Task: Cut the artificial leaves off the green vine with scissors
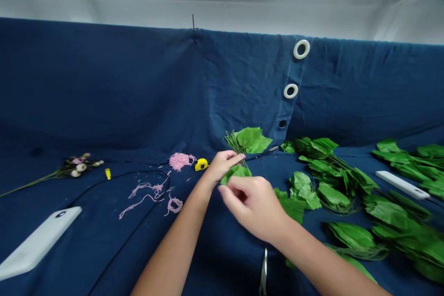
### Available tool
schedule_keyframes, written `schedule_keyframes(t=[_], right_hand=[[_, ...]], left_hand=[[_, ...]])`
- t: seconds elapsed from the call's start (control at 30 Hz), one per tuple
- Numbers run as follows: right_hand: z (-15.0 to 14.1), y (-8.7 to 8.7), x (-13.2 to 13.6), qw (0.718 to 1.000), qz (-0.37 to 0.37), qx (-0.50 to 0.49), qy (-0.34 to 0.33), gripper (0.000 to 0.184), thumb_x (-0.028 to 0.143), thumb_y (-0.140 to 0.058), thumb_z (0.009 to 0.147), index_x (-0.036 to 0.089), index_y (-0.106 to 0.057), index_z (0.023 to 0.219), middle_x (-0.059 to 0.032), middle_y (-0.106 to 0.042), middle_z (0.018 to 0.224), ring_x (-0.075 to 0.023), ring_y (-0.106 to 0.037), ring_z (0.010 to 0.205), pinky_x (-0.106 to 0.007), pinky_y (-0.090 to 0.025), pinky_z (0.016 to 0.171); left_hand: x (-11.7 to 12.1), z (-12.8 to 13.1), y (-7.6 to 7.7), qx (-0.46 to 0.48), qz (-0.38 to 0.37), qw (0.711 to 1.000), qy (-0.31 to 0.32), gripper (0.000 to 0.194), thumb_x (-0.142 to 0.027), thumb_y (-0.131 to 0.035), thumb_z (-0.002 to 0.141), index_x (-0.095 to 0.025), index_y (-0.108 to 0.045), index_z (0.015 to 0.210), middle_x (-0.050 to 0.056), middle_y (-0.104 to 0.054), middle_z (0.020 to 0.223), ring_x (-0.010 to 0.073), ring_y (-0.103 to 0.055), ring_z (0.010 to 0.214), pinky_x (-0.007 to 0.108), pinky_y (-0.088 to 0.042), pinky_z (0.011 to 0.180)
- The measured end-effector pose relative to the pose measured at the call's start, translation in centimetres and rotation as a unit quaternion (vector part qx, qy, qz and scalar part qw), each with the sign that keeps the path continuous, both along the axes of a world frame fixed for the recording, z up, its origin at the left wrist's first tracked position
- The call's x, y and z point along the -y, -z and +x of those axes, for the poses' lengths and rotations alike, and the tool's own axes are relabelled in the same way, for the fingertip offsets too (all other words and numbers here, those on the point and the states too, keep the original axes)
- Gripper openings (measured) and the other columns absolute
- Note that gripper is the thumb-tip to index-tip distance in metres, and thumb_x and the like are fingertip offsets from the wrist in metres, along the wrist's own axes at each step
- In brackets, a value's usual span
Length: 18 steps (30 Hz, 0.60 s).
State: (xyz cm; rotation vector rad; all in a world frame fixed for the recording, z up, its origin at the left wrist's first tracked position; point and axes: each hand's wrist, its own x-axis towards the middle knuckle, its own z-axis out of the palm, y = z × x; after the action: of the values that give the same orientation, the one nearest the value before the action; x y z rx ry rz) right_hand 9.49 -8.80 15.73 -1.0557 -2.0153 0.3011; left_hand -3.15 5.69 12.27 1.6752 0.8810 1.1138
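My left hand [225,163] is closed around a small bunch of artificial leaves with thin green stems [233,140]. One broad green leaf [253,139] of the bunch fans out beyond the fingers, and another leaf [236,173] shows on the near side. Just in front of it is my right hand [255,203], its fingers curled with thumb and forefinger close together by the near leaf. What sits between those fingertips, if anything, is hidden. Below my right wrist lies a pair of scissors [264,273], partly cut off by the lower edge.
Piles of green leaves [333,171] cover the right side. A pink yarn bundle [181,161], loose pink strands [149,192] and a yellow tape measure [201,164] lie left of centre. Farther left are a flower stem [78,166] and a white device [41,243]; another white device [402,185] lies right.
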Motion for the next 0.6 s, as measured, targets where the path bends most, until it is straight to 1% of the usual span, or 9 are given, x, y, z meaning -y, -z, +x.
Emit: schedule_keyframes(t=[0.07, 0.13, 0.23, 0.3, 0.37, 0.4, 0.47, 0.5, 0.6], right_hand=[[4.3, 1.9, 0.7, 0.997, 0.008, -0.034, 0.070, 0.045, 0.036, -0.054, 0.100, 0.013, -0.044, 0.062, 0.0023, -0.043, 0.057, -0.0066, -0.037, 0.056, -0.022, -0.026, 0.059], [8.9, 3.9, 0.8, 0.987, 0.019, -0.060, 0.148, 0.047, 0.042, -0.052, 0.102, 0.014, -0.047, 0.065, 0.0013, -0.043, 0.061, -0.0081, -0.039, 0.060, -0.023, -0.029, 0.060], [15.0, 6.9, 1.1, 0.971, 0.005, -0.058, 0.233, 0.042, 0.050, -0.052, 0.101, 0.016, -0.058, 0.078, -0.0016, -0.056, 0.074, -0.0121, -0.051, 0.072, -0.024, -0.040, 0.070], [17.6, 8.7, 1.9, 0.972, -0.049, -0.023, 0.229, 0.039, 0.055, -0.051, 0.101, 0.019, -0.067, 0.101, -0.0052, -0.066, 0.100, -0.0174, -0.061, 0.094, -0.027, -0.046, 0.085], [18.8, 10.2, 2.8, 0.972, -0.115, 0.040, 0.200, 0.046, 0.059, -0.051, 0.099, 0.023, -0.065, 0.126, -0.0083, -0.064, 0.125, -0.0232, -0.060, 0.116, -0.034, -0.046, 0.101], [19.1, 10.8, 3.2, 0.969, -0.147, 0.085, 0.180, 0.052, 0.061, -0.053, 0.098, 0.024, -0.062, 0.134, -0.0094, -0.062, 0.132, -0.0259, -0.058, 0.122, -0.038, -0.045, 0.105], [19.0, 11.8, 3.5, 0.955, -0.191, 0.161, 0.157, 0.056, 0.061, -0.056, 0.096, 0.027, -0.060, 0.140, -0.0100, -0.061, 0.136, -0.0295, -0.056, 0.125, -0.044, -0.043, 0.107], [18.9, 12.3, 3.5, 0.949, -0.199, 0.183, 0.161, 0.055, 0.060, -0.056, 0.096, 0.028, -0.059, 0.141, -0.0098, -0.060, 0.136, -0.0302, -0.056, 0.126, -0.046, -0.042, 0.108], [18.5, 13.3, 2.9, 0.943, -0.191, 0.192, 0.195, 0.057, 0.056, -0.053, 0.097, 0.028, -0.053, 0.148, -0.0094, -0.056, 0.143, -0.0308, -0.051, 0.132, -0.047, -0.040, 0.110]], left_hand=[[-0.6, -0.3, -0.1, 0.000, 0.008, 1.000, 0.028, 0.046, -0.060, -0.074, 0.081, -0.014, -0.074, 0.082, 0.008, -0.075, 0.085, 0.0206, -0.068, 0.081, 0.029, -0.051, 0.078], [-1.2, -0.8, -0.2, 0.010, 0.017, 0.999, 0.037, 0.042, -0.057, -0.074, 0.084, -0.014, -0.073, 0.083, 0.009, -0.077, 0.093, 0.0204, -0.069, 0.086, 0.030, -0.051, 0.083], [-1.9, -1.9, -0.5, 0.047, 0.001, 0.999, 0.007, 0.042, -0.056, -0.077, 0.081, -0.015, -0.071, 0.089, 0.010, -0.078, 0.099, 0.0206, -0.069, 0.086, 0.031, -0.053, 0.082], [-2.2, -2.8, -0.9, 0.076, -0.045, 0.996, -0.003, 0.044, -0.055, -0.079, 0.080, -0.014, -0.070, 0.095, 0.012, -0.078, 0.101, 0.0213, -0.070, 0.087, 0.032, -0.054, 0.082], [-2.2, -3.6, -1.4, 0.101, -0.082, 0.991, -0.020, 0.044, -0.053, -0.080, 0.080, -0.015, -0.070, 0.100, 0.012, -0.078, 0.106, 0.0220, -0.071, 0.090, 0.033, -0.055, 0.082], [-2.2, -3.9, -1.7, 0.104, -0.079, 0.991, -0.033, 0.043, -0.051, -0.079, 0.081, -0.015, -0.071, 0.101, 0.012, -0.078, 0.109, 0.0217, -0.072, 0.093, 0.032, -0.055, 0.085], [-1.9, -4.4, -2.2, 0.110, -0.066, 0.991, -0.040, 0.039, -0.048, -0.079, 0.083, -0.014, -0.071, 0.101, 0.013, -0.078, 0.110, 0.0225, -0.071, 0.100, 0.031, -0.054, 0.090], [-1.7, -4.6, -2.4, 0.125, -0.067, 0.989, -0.039, 0.037, -0.046, -0.078, 0.083, -0.014, -0.071, 0.102, 0.013, -0.078, 0.110, 0.0231, -0.072, 0.102, 0.032, -0.055, 0.091], [-1.2, -4.8, -2.7, 0.199, -0.099, 0.975, -0.024, 0.029, -0.038, -0.076, 0.086, -0.017, -0.068, 0.105, 0.009, -0.077, 0.106, 0.0241, -0.073, 0.099, 0.036, -0.059, 0.086]])
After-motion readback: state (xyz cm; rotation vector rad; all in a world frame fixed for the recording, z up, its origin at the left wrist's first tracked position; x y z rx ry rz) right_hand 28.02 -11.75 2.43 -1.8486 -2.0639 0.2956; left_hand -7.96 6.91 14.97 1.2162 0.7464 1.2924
